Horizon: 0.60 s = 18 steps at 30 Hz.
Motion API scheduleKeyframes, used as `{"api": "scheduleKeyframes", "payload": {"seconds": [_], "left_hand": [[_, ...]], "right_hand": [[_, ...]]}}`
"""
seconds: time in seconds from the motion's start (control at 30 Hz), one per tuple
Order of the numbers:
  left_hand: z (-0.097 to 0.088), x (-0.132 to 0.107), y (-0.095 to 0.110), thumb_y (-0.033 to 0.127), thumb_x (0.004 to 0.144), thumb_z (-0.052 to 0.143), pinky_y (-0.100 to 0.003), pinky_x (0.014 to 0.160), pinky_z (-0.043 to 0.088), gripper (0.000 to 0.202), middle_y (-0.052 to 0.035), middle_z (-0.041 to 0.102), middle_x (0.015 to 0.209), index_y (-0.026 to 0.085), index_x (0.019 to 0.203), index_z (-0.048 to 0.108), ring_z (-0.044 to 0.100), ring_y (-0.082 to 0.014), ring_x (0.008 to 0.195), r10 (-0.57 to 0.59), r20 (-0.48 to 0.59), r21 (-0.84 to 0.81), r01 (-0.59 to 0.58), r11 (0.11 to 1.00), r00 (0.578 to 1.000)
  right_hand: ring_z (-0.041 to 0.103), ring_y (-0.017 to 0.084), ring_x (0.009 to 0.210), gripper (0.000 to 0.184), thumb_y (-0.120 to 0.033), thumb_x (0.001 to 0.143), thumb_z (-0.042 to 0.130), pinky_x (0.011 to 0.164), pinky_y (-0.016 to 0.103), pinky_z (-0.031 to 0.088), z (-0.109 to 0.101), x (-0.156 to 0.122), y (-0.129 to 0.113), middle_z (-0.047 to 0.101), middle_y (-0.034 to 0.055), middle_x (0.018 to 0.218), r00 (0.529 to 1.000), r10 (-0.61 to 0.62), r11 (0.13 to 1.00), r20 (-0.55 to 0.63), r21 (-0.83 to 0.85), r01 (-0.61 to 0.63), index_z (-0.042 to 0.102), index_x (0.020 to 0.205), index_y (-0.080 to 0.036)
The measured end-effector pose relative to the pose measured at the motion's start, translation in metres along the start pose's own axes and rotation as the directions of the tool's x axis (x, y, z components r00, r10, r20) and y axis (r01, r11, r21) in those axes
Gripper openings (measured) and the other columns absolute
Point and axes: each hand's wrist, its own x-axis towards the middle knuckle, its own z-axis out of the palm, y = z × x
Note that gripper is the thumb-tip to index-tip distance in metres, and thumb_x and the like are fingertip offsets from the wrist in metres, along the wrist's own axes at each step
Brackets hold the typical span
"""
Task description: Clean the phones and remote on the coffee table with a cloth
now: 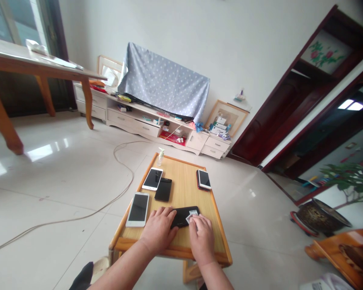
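Observation:
A black smartphone [180, 218] lies crosswise near the front of the small wooden table [184, 171]. My left hand [157, 226] grips its left end, with the thumb at the near edge and the fingers at the far side. In my right hand [202, 237], closed in a pinch, is a small whitish-grey piece like a wipe or sheet [193, 213], resting on the phone's right part. Whether it is stuck down I cannot tell. Left of my left hand lies a white phone [138, 209]. Beyond it are another white phone [153, 179] and a black phone [163, 190], touching or overlapping.
A clear pump bottle [160, 158] stands at the table's far left corner. Stacked phones [203, 179] lie by the right edge. A cable [121, 193] crosses the floor at left. A potted plant [323, 213] and wooden chair [345, 249] are at right.

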Motion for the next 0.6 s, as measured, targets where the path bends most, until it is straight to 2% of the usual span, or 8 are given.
{"api": "scheduleKeyframes", "payload": {"seconds": [0.23,0.37,0.47,0.6], "left_hand": [[-0.0005,-0.0006,0.0011,0.04,0.089,0.057,-0.047,0.107,0.037,0.051,-0.008,0.055,0.146,0.027,0.138,0.055,0.047,-0.0316,0.131,-0.01,0.01,-0.003,0.01,1.0,1.0],[-0.0006,-0.0006,0.0015,0.039,0.088,0.058,-0.046,0.106,0.038,0.051,-0.0079,0.056,0.145,0.026,0.138,0.055,0.048,-0.0315,0.13,-0.006,0.007,-0.008,0.006,1.0,1.0],[-0.0015,-0.0006,0.0017,0.038,0.089,0.058,-0.046,0.106,0.038,0.05,-0.0079,0.056,0.144,0.026,0.137,0.056,0.049,-0.0314,0.129,-0.005,0.002,-0.012,0.005,1.0,1.0],[-0.0026,-0.001,0.0018,0.038,0.089,0.057,-0.046,0.106,0.038,0.049,-0.008,0.056,0.144,0.027,0.137,0.056,0.049,-0.0312,0.129,-0.005,0.006,-0.013,0.006,1.0,1.0]], "right_hand": [[0.061,0.028,0.116,0.034,-0.035,0.103,0.044,0.102,0.045,0.046,-0.0001,-0.0013,0.0013,0.076,0.0083,0.108,1.0,0.0,1.0,-0.016,-0.002,0.0,0.076,0.108,-0.023],[0.057,0.031,0.125,0.035,-0.033,0.102,0.047,0.107,0.05,0.041,0.0003,-0.0008,-0.0004,0.074,0.008,0.121,1.0,-0.019,0.994,-0.011,-0.104,0.018,0.072,0.123,-0.022],[0.055,0.031,0.128,0.034,-0.033,0.102,0.047,0.11,0.051,0.039,0.0017,0.0,-0.002,0.073,0.0061,0.123,0.996,-0.083,0.987,0.038,-0.133,0.088,0.075,0.119,-0.025],[0.06,0.029,0.122,0.034,-0.033,0.103,0.045,0.111,0.051,0.038,0.0009,-0.0013,-0.004,0.077,0.0055,0.113,0.992,-0.112,0.987,0.057,-0.107,0.118,0.078,0.108,-0.026]]}}
